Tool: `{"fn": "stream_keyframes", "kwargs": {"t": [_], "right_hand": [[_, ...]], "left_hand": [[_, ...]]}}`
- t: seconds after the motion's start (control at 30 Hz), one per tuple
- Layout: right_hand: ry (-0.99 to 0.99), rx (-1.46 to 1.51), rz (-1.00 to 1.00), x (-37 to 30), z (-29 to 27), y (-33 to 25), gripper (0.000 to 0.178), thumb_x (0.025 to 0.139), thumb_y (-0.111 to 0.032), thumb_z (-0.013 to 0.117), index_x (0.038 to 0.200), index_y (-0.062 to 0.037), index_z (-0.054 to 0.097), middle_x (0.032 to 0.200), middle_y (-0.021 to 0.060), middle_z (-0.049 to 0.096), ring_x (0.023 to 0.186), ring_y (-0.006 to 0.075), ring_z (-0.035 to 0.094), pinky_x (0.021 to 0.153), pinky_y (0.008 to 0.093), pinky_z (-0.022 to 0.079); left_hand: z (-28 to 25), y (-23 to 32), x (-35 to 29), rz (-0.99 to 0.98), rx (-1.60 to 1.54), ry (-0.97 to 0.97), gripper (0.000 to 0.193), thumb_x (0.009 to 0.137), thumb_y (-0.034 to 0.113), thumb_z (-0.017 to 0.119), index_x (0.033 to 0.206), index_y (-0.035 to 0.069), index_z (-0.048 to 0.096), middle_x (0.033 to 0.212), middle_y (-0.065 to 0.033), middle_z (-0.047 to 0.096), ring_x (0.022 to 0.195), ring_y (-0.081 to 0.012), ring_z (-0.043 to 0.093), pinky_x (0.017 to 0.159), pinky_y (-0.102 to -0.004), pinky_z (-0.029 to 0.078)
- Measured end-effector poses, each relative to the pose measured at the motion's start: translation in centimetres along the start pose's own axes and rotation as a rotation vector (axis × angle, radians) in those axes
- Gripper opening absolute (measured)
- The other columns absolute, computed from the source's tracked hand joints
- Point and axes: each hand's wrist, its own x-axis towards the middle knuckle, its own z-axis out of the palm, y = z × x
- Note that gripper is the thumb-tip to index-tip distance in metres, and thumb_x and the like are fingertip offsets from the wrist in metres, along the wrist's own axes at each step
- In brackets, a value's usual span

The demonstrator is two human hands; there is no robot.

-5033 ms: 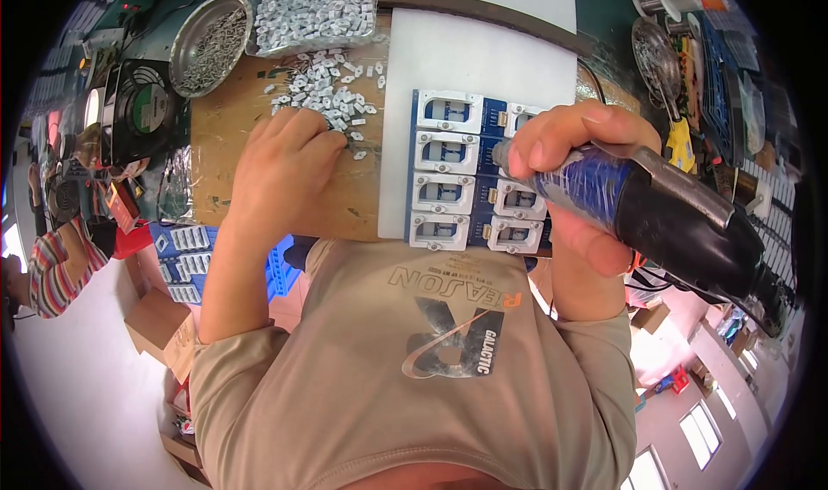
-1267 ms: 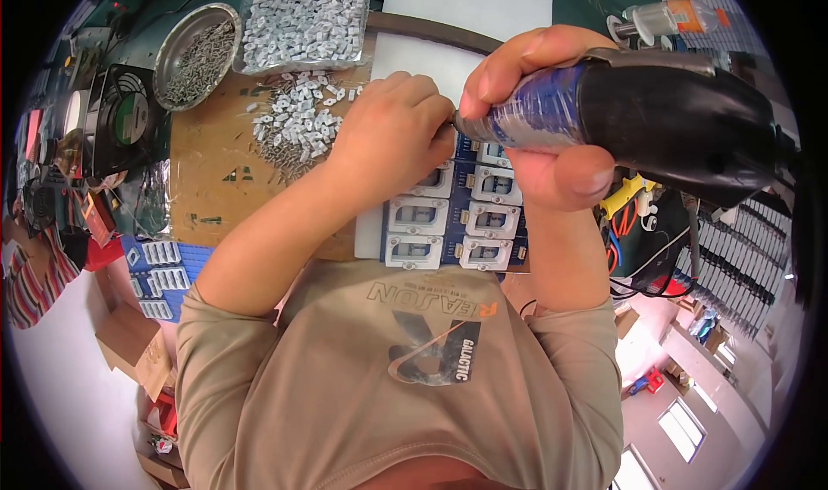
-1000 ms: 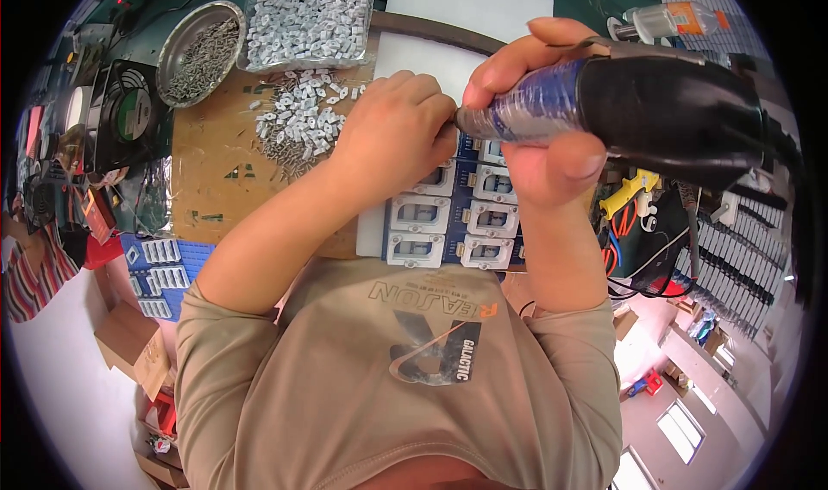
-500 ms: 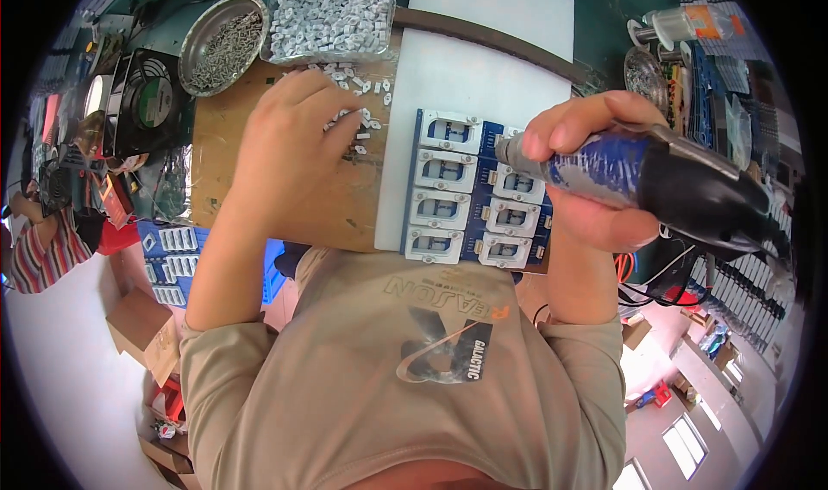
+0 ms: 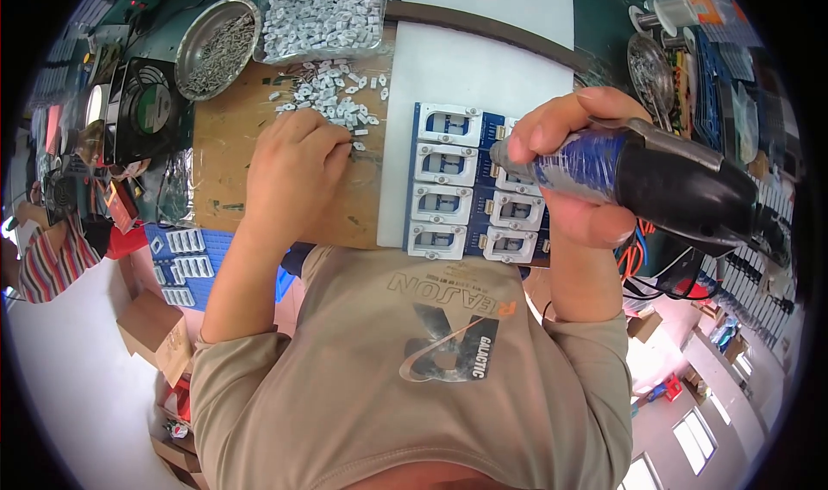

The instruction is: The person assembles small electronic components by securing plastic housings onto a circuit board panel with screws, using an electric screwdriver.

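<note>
My right hand [image 5: 552, 126] wraps round a blue and black electric screwdriver [image 5: 668, 184], held tilted with its nose pointing left. The nose is over a blue circuit board panel [image 5: 477, 235], near its upper middle. White rectangular frames [image 5: 442, 204] sit on the panel in two columns, with screws at their corners; my right hand hides part of the right column. On the left, my left hand [image 5: 293, 175] has its fingers drawn together at the near edge of a scatter of small white plastic pieces [image 5: 323, 89]. Whatever its fingertips hold is hidden.
A white foam sheet [image 5: 398, 145] lies under the panel, on a brown board [image 5: 228, 145]. Behind the scatter stands a clear box [image 5: 323, 15] full of white pieces. A metal bowl [image 5: 184, 63] of screws is beside it. A black fan [image 5: 142, 110] stands at left.
My left hand has drawn back toward me, uncovering more of the white pieces, and its fingers have closed together. The screwdriver and right hand have shifted slightly left.
</note>
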Motion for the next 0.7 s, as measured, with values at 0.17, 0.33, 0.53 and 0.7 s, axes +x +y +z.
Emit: {"fn": "stream_keyframes", "kwargs": {"t": [0.17, 0.33, 0.53, 0.7], "right_hand": [[-0.046, 0.001, -0.085, 0.5, -0.4, 0.6, 0.096, 0.079, -0.067, 0.068, 0.136, 0.0051, 0.04, 0.096, 0.0166, 0.062, 0.079, 0.0255, 0.064, 0.068, 0.0362, 0.057], [0.017, -0.007, 0.01, -0.1, 0.0, 0.2, 0.097, 0.078, -0.067, 0.07, 0.136, 0.0053, 0.04, 0.096, 0.0159, 0.062, 0.079, 0.0251, 0.064, 0.068, 0.0344, 0.057], [-0.085, 0.054, -0.142, 0.5, -0.9, 1.3, 0.097, 0.077, -0.067, 0.07, 0.135, 0.0056, 0.041, 0.095, 0.0159, 0.062, 0.078, 0.0254, 0.065, 0.066, 0.0342, 0.057], [-0.084, 0.037, -0.154, 0.6, -0.9, 1.3, 0.097, 0.077, -0.068, 0.069, 0.134, 0.0054, 0.042, 0.094, 0.0158, 0.062, 0.076, 0.0254, 0.065, 0.066, 0.0342, 0.057]], "left_hand": [[-0.1, 0.1, 0.5, 0.065, 0.023, -0.034, 0.006, 0.076, 0.008, 0.069, 0.082, 0.007, 0.068, 0.084, -0.0066, 0.06, 0.084, -0.0283, 0.059, 0.076, -0.0399, 0.047], [-0.3, 0.4, 0.6, 0.048, -0.036, 0.064, 0.005, 0.076, 0.006, 0.069, 0.08, 0.006, 0.066, 0.087, -0.008, 0.063, 0.084, -0.0292, 0.061, 0.075, -0.0401, 0.049], [-1.4, 0.9, 0.1, -0.123, -0.266, 0.046, 0.007, 0.082, 0.005, 0.067, 0.088, 0.005, 0.069, 0.09, -0.0111, 0.068, 0.083, -0.0301, 0.065, 0.073, -0.0382, 0.052], [-1.1, 0.3, -0.4, -0.023, -0.244, -0.003, 0.014, 0.085, 0.003, 0.065, 0.098, 0.005, 0.07, 0.094, -0.0111, 0.07, 0.087, -0.0298, 0.066, 0.075, -0.0376, 0.053]]}}
